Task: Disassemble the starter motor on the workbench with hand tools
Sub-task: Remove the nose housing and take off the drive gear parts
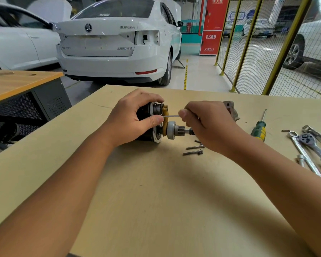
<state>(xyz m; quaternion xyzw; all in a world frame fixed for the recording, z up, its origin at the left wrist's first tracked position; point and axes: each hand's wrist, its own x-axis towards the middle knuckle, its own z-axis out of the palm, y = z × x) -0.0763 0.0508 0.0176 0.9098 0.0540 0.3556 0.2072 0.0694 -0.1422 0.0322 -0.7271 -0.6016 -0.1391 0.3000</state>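
- Our left hand [132,121] grips the starter motor [156,123] on the workbench [156,182]; our right hand [206,123] pinches a thin pin [171,116] at the yoke.
- If the pin slips, the pinion [176,130] may shift.
- Loose bolts [194,150] right of the motor may roll.

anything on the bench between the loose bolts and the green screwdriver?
Head view: the person's right hand and wrist cross that stretch, above the workbench, between the loose bolts and the green screwdriver; nothing else shows.

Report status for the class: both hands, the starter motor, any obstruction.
Left hand grips starter motor. Right hand pinches thin rod at motor's yellow part. Loose bolts lie beside; nothing blocking.
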